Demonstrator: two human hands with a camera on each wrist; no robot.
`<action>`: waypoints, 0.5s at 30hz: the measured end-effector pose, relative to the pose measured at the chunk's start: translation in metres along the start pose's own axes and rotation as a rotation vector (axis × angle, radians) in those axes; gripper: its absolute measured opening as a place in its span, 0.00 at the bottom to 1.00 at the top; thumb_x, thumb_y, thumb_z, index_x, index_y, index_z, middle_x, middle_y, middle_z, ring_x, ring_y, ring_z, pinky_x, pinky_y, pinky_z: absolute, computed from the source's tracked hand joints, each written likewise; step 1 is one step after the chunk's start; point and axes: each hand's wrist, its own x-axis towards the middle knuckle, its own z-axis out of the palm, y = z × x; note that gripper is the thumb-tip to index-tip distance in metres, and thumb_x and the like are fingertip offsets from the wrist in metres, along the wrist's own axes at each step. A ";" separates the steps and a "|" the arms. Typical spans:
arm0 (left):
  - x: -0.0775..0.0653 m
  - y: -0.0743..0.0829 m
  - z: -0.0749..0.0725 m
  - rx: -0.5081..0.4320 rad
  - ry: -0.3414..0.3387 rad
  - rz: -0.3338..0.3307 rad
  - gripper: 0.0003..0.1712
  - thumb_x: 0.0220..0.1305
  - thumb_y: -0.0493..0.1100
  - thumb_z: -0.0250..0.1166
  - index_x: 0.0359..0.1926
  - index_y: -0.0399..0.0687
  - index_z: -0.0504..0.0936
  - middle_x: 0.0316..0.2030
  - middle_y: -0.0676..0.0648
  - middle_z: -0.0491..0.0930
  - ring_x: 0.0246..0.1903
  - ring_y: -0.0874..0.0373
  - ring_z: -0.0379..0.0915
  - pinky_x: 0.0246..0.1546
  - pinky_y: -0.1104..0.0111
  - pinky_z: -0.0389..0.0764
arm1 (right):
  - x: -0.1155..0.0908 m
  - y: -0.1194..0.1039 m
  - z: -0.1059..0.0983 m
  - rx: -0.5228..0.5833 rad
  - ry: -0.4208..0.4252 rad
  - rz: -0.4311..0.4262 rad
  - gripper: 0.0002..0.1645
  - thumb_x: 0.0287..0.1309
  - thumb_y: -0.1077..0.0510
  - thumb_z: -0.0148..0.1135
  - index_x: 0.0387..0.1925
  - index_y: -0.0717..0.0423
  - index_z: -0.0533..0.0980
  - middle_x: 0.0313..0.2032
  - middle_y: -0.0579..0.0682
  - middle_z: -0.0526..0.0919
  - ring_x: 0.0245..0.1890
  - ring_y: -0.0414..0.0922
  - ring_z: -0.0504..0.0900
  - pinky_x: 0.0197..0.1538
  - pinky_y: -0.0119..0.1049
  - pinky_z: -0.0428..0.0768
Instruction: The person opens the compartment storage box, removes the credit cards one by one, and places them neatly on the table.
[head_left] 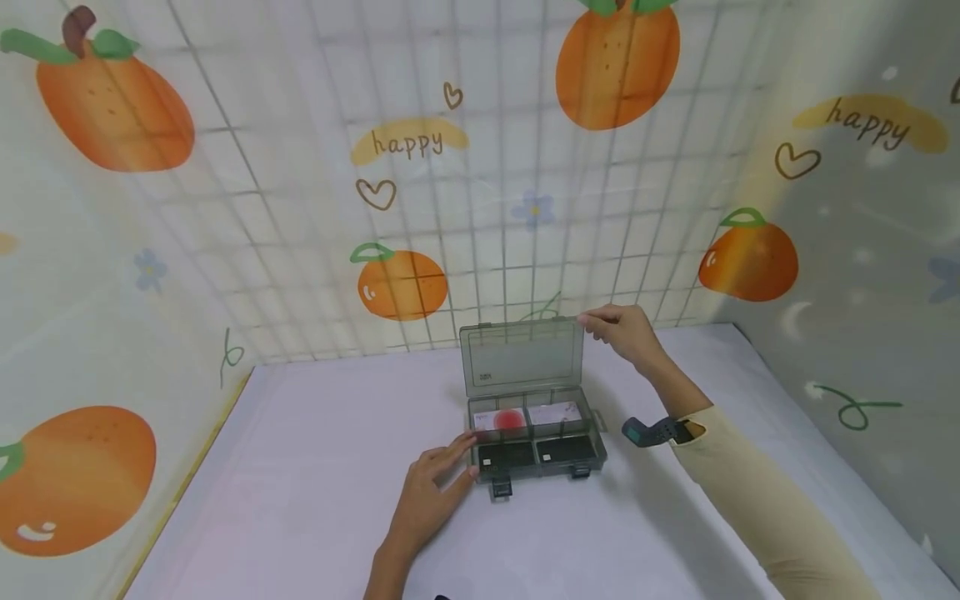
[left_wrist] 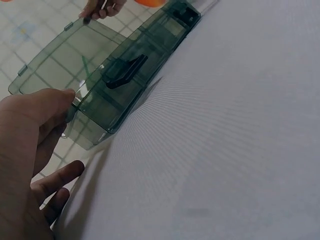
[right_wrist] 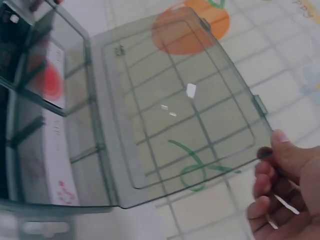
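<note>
A see-through grey-green plastic storage box (head_left: 536,479) sits on the table with its hinged lid (head_left: 525,358) raised at the back. White printed cards (head_left: 553,413), one showing a red circle, lie in the rear compartments, and dark flat pieces (head_left: 566,450) lie in the front ones. My left hand (head_left: 429,492) holds the box's left side between thumb and fingers; in the left wrist view, two lower fingers (left_wrist: 62,180) stand away from it. With thumb and fingertips, my right hand (right_wrist: 287,185) pinches the lid's upper right corner. Two latches (head_left: 501,488) hang at the front.
The box stands on a white-covered table (head_left: 337,433). Behind it hangs a curtain (head_left: 495,233) printed with oranges, over a wire grid. A dark wrist strap (head_left: 651,432) is on the right wrist, below which the sleeve (head_left: 750,492) begins.
</note>
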 end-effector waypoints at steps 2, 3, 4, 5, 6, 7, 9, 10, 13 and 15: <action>0.001 0.000 -0.001 -0.006 0.005 -0.005 0.27 0.64 0.66 0.64 0.64 0.75 0.77 0.63 0.72 0.71 0.61 0.58 0.68 0.63 0.43 0.63 | 0.007 -0.001 0.000 0.004 -0.022 0.006 0.27 0.67 0.41 0.63 0.53 0.57 0.83 0.41 0.57 0.84 0.42 0.54 0.79 0.44 0.46 0.76; 0.001 0.001 -0.002 -0.010 0.007 -0.005 0.27 0.64 0.66 0.64 0.64 0.75 0.78 0.62 0.71 0.72 0.61 0.57 0.68 0.63 0.42 0.63 | 0.011 -0.001 0.001 0.010 -0.029 0.014 0.26 0.67 0.41 0.63 0.53 0.57 0.83 0.42 0.56 0.84 0.42 0.54 0.79 0.45 0.46 0.77; 0.001 0.001 -0.002 -0.015 0.007 -0.005 0.27 0.64 0.66 0.64 0.64 0.75 0.78 0.62 0.71 0.72 0.61 0.57 0.68 0.63 0.42 0.63 | 0.014 -0.001 0.002 0.013 -0.034 0.020 0.26 0.67 0.42 0.62 0.53 0.57 0.83 0.42 0.56 0.84 0.42 0.53 0.79 0.45 0.47 0.77; 0.001 0.001 -0.003 -0.019 0.008 -0.004 0.27 0.64 0.65 0.64 0.63 0.74 0.78 0.62 0.71 0.72 0.61 0.57 0.68 0.63 0.41 0.63 | 0.017 0.000 0.003 0.014 -0.038 0.025 0.26 0.68 0.42 0.62 0.53 0.58 0.83 0.42 0.56 0.84 0.41 0.52 0.79 0.46 0.47 0.77; 0.001 0.001 -0.003 -0.023 0.009 -0.003 0.27 0.65 0.65 0.64 0.63 0.74 0.78 0.62 0.70 0.72 0.61 0.56 0.69 0.63 0.41 0.63 | 0.021 0.001 0.004 0.013 -0.041 0.028 0.26 0.68 0.42 0.62 0.53 0.58 0.83 0.42 0.56 0.84 0.41 0.52 0.79 0.46 0.47 0.77; 0.001 0.000 -0.003 -0.028 0.009 -0.003 0.26 0.65 0.65 0.65 0.63 0.73 0.78 0.62 0.70 0.73 0.61 0.56 0.69 0.64 0.41 0.62 | 0.024 0.002 0.005 0.016 -0.041 0.031 0.26 0.68 0.43 0.61 0.53 0.59 0.83 0.42 0.56 0.84 0.41 0.51 0.79 0.46 0.47 0.77; 0.001 0.000 -0.002 -0.027 0.010 -0.002 0.26 0.65 0.64 0.65 0.63 0.73 0.78 0.62 0.71 0.72 0.61 0.57 0.69 0.63 0.41 0.63 | 0.029 0.004 0.008 0.022 -0.037 0.043 0.24 0.69 0.44 0.61 0.52 0.59 0.83 0.42 0.58 0.84 0.41 0.53 0.79 0.44 0.46 0.77; 0.001 0.000 -0.002 -0.025 0.009 -0.004 0.26 0.65 0.64 0.65 0.64 0.74 0.78 0.62 0.71 0.72 0.61 0.57 0.68 0.63 0.42 0.63 | 0.032 0.006 0.009 0.023 -0.037 0.052 0.24 0.69 0.44 0.61 0.51 0.60 0.83 0.42 0.59 0.84 0.41 0.53 0.78 0.44 0.46 0.76; 0.000 0.000 -0.001 -0.024 0.009 -0.002 0.26 0.65 0.62 0.66 0.64 0.73 0.78 0.62 0.71 0.72 0.61 0.58 0.69 0.62 0.42 0.64 | 0.037 0.011 0.013 0.027 -0.034 0.093 0.24 0.68 0.44 0.62 0.50 0.60 0.84 0.43 0.61 0.83 0.42 0.56 0.78 0.42 0.43 0.75; 0.000 0.000 -0.001 -0.027 0.007 0.003 0.26 0.65 0.61 0.66 0.64 0.72 0.78 0.62 0.71 0.72 0.60 0.58 0.69 0.62 0.43 0.64 | 0.039 0.015 0.014 0.027 -0.030 0.119 0.24 0.68 0.44 0.62 0.49 0.61 0.84 0.42 0.61 0.83 0.42 0.57 0.78 0.42 0.42 0.74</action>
